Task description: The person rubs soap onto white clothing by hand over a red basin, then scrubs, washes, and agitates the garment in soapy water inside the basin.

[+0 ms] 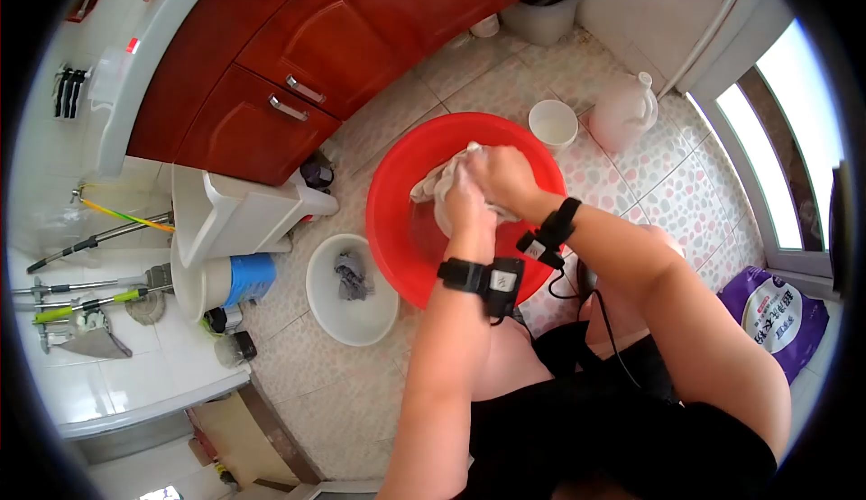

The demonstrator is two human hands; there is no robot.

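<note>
A large red basin point(393, 229) stands on the tiled floor in front of me. Over it, my left hand point(464, 198) and my right hand point(502, 175) are close together, both closed on a bunched, pale cloth point(429, 184). Folds of the cloth show to the left of my hands and below them, inside the basin. Black straps with small boxes are on both wrists. To the left of the red basin is a white basin point(323, 312) with a crumpled grey cloth point(351, 276) in it.
A small white tub point(553, 123) and a translucent jug point(622, 114) stand beyond the red basin at the right. A purple bag point(774, 320) lies at far right. Red cabinets point(316, 58) line the back; a white stand point(253, 216) is at left.
</note>
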